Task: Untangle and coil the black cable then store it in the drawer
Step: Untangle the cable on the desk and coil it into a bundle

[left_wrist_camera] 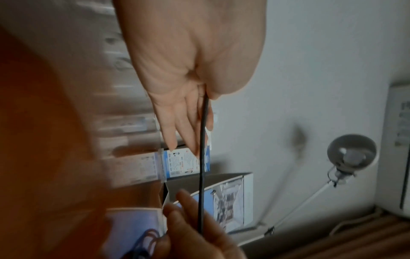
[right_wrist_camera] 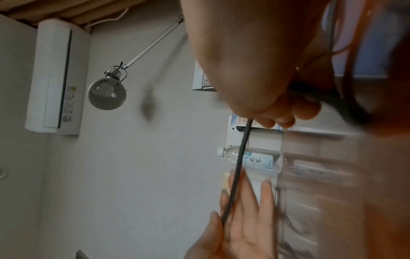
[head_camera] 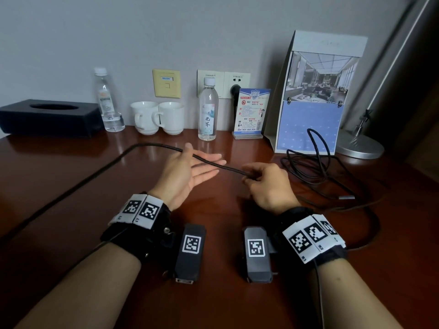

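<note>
Untangling: my right hand (head_camera: 268,184) pinches the cable (head_camera: 221,165); left hand (head_camera: 190,169) lies flat under it. Next, coil loops leftward.

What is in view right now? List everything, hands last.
cable: 1, black, across desk, tangled at right
desk: 1, red-brown wood
tissue box: 1, black, back left
bottles: 2, clear, by wall
cups: 2, white, between bottles
sign: 1, blue, right of bottles
calendar: 1, white and blue, back right
lamp: 1, silver, far right
sockets: wall plates, cream
left hand: flat, cable across fingers
right hand: pinches cable
</note>
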A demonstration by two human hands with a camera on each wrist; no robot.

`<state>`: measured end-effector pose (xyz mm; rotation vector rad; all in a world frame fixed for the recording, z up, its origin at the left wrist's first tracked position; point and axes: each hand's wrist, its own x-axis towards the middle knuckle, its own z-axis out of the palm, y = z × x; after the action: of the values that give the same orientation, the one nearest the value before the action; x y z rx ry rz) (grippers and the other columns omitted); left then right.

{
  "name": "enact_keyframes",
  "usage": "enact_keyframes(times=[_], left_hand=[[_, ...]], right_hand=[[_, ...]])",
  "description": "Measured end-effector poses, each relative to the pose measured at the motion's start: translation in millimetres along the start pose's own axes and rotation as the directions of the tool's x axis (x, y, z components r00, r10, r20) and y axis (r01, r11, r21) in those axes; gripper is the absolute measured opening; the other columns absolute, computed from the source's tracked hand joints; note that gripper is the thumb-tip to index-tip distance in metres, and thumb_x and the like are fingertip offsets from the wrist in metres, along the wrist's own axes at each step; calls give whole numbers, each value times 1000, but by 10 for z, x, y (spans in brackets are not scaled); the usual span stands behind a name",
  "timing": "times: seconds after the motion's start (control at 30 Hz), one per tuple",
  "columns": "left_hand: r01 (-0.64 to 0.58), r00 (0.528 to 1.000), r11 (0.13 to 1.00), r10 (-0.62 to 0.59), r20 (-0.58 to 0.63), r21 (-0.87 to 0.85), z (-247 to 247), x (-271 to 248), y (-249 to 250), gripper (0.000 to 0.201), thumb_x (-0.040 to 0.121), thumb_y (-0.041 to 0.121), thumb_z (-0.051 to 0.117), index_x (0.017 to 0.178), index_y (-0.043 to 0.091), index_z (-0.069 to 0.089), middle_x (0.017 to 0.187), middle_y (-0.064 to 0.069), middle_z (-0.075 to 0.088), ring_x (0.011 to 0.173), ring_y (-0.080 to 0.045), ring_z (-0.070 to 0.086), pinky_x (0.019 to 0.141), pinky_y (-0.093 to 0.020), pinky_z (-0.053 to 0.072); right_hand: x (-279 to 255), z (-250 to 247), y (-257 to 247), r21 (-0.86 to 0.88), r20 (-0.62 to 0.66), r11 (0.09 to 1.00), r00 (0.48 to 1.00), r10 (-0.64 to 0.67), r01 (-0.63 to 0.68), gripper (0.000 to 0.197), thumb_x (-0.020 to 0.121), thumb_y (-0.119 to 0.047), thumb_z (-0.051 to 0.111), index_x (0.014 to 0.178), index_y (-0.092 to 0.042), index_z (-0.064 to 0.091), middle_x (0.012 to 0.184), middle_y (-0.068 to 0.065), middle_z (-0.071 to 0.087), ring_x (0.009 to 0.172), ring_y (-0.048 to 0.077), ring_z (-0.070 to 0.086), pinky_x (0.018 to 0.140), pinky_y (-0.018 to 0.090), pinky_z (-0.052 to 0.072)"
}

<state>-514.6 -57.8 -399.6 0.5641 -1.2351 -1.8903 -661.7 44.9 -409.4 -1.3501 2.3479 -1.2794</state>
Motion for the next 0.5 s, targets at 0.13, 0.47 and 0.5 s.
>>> enact_keyframes(times=[0.13,0.47,0.5], left_hand=[[-18,984,983,-16,-177,-185,-108,48,110,51,107,32,25,79,-1,52,74,-22,68,79,-34,73,68,-45,61],[-102,864,948,-66,-500,-302,-455,232,139,42,107,31,23,78,8,43,80,-15,57,53,-21,71,49,-37,58],[-94,860,947,-78,-505,-306,-477,240,123,42,107,31,24,79,7,44,81,-16,58,56,-22,71,54,-39,60]], right_hand=[[52,-30,90,83,-180,993,979,98,-85,13,87,-16,63,94,-20,74,82,3,75,85,23,71,87,38,56],[-19,-122,21,211,-156,977,985,70,-36,30,78,-42,67,59,-19,63,60,-8,61,69,16,56,70,31,41],[-24,-117,16,296,-102,955,994,30,2,25,78,-38,63,59,-22,64,58,-12,59,67,11,53,71,31,39]])
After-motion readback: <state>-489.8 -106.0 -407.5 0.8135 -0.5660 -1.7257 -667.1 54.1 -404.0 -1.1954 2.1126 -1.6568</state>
